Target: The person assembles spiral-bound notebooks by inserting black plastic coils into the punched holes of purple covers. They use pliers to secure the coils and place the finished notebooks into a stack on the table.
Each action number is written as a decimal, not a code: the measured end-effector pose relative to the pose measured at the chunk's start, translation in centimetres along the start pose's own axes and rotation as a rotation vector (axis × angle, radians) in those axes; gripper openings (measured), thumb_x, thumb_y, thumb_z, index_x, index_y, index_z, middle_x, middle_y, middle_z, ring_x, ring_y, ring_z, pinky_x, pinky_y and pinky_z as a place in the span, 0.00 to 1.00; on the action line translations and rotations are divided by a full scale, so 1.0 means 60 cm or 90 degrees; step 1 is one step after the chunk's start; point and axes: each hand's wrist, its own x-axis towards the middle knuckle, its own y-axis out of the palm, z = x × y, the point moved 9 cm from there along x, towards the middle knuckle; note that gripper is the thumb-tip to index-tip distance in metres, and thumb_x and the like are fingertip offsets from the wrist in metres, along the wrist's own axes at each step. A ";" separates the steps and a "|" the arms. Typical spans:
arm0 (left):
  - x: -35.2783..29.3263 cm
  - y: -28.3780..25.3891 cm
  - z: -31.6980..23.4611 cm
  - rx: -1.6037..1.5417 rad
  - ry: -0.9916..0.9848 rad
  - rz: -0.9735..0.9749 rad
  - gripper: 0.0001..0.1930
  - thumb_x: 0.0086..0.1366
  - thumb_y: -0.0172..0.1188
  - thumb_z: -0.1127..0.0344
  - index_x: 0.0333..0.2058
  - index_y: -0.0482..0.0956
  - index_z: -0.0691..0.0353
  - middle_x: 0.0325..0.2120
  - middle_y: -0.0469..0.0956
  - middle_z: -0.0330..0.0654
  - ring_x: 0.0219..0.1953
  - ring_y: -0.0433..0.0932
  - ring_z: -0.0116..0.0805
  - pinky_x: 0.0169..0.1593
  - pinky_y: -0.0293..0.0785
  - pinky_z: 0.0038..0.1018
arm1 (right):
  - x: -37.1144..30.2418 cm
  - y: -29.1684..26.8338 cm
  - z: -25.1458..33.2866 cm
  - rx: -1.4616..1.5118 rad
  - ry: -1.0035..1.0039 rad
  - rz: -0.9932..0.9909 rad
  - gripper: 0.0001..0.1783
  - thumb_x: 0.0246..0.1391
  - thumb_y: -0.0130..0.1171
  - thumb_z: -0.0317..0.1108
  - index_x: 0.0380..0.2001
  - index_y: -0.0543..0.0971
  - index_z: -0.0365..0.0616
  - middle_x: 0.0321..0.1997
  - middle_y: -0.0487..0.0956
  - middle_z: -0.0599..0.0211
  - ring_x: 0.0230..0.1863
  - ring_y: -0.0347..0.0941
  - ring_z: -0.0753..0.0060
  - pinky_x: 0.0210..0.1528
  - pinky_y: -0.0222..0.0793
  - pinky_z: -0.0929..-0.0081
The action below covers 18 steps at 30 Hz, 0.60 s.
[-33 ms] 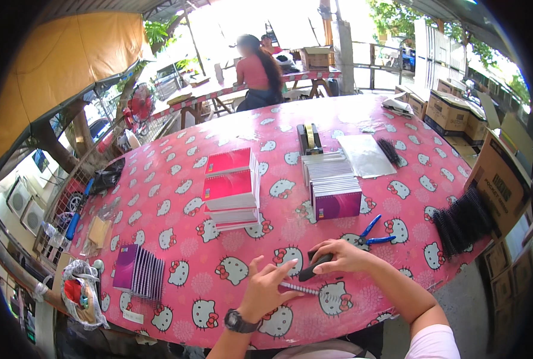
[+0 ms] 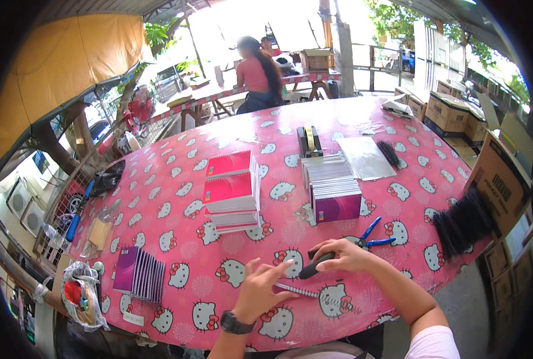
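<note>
My left hand (image 2: 259, 291), a dark watch on its wrist, holds a thin notebook (image 2: 297, 290) seen edge-on, thumb on the near side and index finger stretched out beyond it. A dark wire coil (image 2: 345, 306) trails from the notebook's right end over the table. Just beyond, my right hand (image 2: 341, 256) is closed around a black rounded block (image 2: 317, 266) whose exact kind I cannot make out. Blue-handled pliers (image 2: 374, 241) lie open beside the right hand. The notebook's cover is hidden.
Red notebooks (image 2: 227, 194) are stacked mid-table; purple notebooks stand in a right row (image 2: 338, 206) and a left row (image 2: 132, 272). Beyond are a tape dispenser (image 2: 309, 140) and clear plastic sheets (image 2: 367, 158). Black coils (image 2: 462, 224) lie by a carton (image 2: 501, 179). People sit at the far table.
The coil now shows farther out to the right of the notebook. My left hand has shifted slightly left; the right hand stays nearly in place with the black block.
</note>
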 end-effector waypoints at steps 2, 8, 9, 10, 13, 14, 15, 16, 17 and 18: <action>-0.014 -0.011 0.053 -0.019 -0.032 0.004 0.24 0.42 0.74 0.62 0.41 0.80 0.56 0.29 0.81 0.35 0.35 0.77 0.32 0.47 0.71 0.35 | 0.008 0.018 0.018 0.267 -0.092 0.064 0.28 0.49 0.65 0.52 0.44 0.80 0.38 0.55 0.74 0.52 0.54 0.69 0.66 0.56 0.62 0.70; -0.016 -0.023 0.078 -0.086 -0.054 -0.030 0.13 0.45 0.72 0.66 0.32 0.84 0.57 0.28 0.80 0.37 0.31 0.76 0.32 0.33 0.75 0.27 | 0.035 0.054 -0.011 0.137 -0.031 0.064 0.26 0.51 0.64 0.51 0.43 0.80 0.40 0.57 0.73 0.53 0.53 0.70 0.64 0.52 0.65 0.70; -0.020 -0.020 0.086 -0.125 -0.088 -0.031 0.12 0.45 0.72 0.67 0.32 0.84 0.57 0.28 0.80 0.37 0.30 0.76 0.31 0.32 0.75 0.25 | 0.037 0.057 -0.006 0.281 -0.057 0.082 0.26 0.50 0.65 0.51 0.43 0.81 0.40 0.56 0.73 0.53 0.53 0.70 0.63 0.51 0.66 0.69; -0.029 -0.011 0.095 -0.172 -0.129 -0.026 0.12 0.45 0.72 0.68 0.32 0.84 0.57 0.27 0.80 0.37 0.29 0.77 0.29 0.30 0.74 0.24 | 0.032 0.063 0.002 0.431 -0.072 0.100 0.25 0.50 0.65 0.51 0.42 0.81 0.41 0.56 0.73 0.53 0.53 0.70 0.62 0.50 0.66 0.69; -0.031 -0.006 0.113 -0.223 -0.148 -0.056 0.13 0.45 0.73 0.72 0.32 0.84 0.58 0.27 0.80 0.37 0.25 0.76 0.23 0.27 0.73 0.20 | 0.042 0.063 0.015 0.112 -0.052 0.070 0.22 0.50 0.65 0.47 0.43 0.81 0.43 0.56 0.73 0.51 0.60 0.66 0.58 0.60 0.60 0.66; -0.033 -0.006 0.114 -0.241 -0.151 -0.062 0.13 0.45 0.73 0.72 0.32 0.84 0.58 0.27 0.80 0.37 0.25 0.76 0.23 0.27 0.73 0.19 | 0.044 0.048 0.006 0.020 -0.030 0.009 0.22 0.51 0.64 0.48 0.43 0.81 0.43 0.57 0.73 0.49 0.59 0.67 0.58 0.59 0.61 0.65; -0.037 -0.005 0.113 -0.258 -0.155 -0.069 0.13 0.44 0.73 0.73 0.33 0.84 0.58 0.27 0.80 0.37 0.24 0.76 0.22 0.27 0.72 0.19 | 0.042 0.035 -0.002 0.011 -0.039 -0.022 0.24 0.50 0.65 0.51 0.42 0.81 0.42 0.57 0.72 0.52 0.56 0.68 0.63 0.53 0.65 0.70; -0.041 -0.005 0.114 -0.275 -0.160 -0.078 0.14 0.44 0.73 0.74 0.33 0.84 0.59 0.27 0.80 0.37 0.23 0.76 0.21 0.27 0.72 0.18 | 0.041 0.041 -0.001 0.191 -0.048 0.025 0.24 0.50 0.65 0.50 0.42 0.81 0.40 0.56 0.73 0.54 0.56 0.68 0.64 0.52 0.65 0.70; -0.042 -0.005 0.120 -0.278 -0.168 -0.086 0.14 0.44 0.73 0.74 0.33 0.84 0.59 0.26 0.80 0.37 0.23 0.76 0.21 0.27 0.72 0.18 | 0.041 0.048 0.006 0.371 -0.054 0.073 0.24 0.50 0.65 0.49 0.41 0.81 0.39 0.56 0.73 0.55 0.55 0.68 0.66 0.52 0.65 0.71; -0.041 -0.003 0.128 -0.280 -0.176 -0.094 0.14 0.44 0.73 0.75 0.33 0.84 0.59 0.26 0.80 0.37 0.23 0.76 0.21 0.27 0.72 0.18 | 0.044 0.052 0.010 0.304 -0.052 0.079 0.24 0.51 0.65 0.48 0.42 0.81 0.39 0.55 0.73 0.55 0.55 0.68 0.66 0.52 0.65 0.71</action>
